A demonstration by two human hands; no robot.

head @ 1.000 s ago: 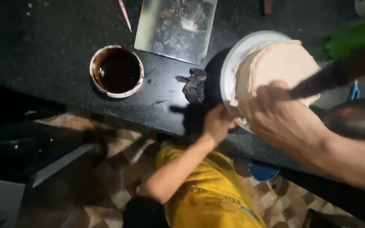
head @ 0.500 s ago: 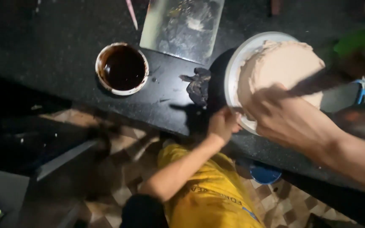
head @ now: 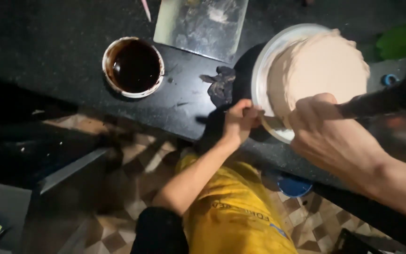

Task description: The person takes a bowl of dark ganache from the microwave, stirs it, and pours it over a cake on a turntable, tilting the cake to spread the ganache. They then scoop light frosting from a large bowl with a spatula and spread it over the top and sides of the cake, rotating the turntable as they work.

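Note:
A round cake (head: 323,66) covered in pale beige frosting sits on a white round board (head: 261,70) over a dark stand on the black counter (head: 48,47). My right hand (head: 330,136) is closed around the dark handle of a tool (head: 381,101). It presses at the cake's near side, and the blade is hidden behind my hand. My left hand (head: 238,122) pinches the near left rim of the board. My yellow shirt (head: 231,211) shows below.
A white bowl of dark chocolate (head: 135,66) stands on the counter to the left. A smeared metal sheet (head: 203,21) lies behind it, and a dark blob (head: 222,84) lies beside the stand. A green object (head: 402,40) is at the far right. Patterned floor tiles (head: 132,155) lie below the counter edge.
The view has drifted slightly, so the bowl sits further right in the frame. My right hand stays at the cake's near side and the handle has tilted lower. My left hand keeps its hold.

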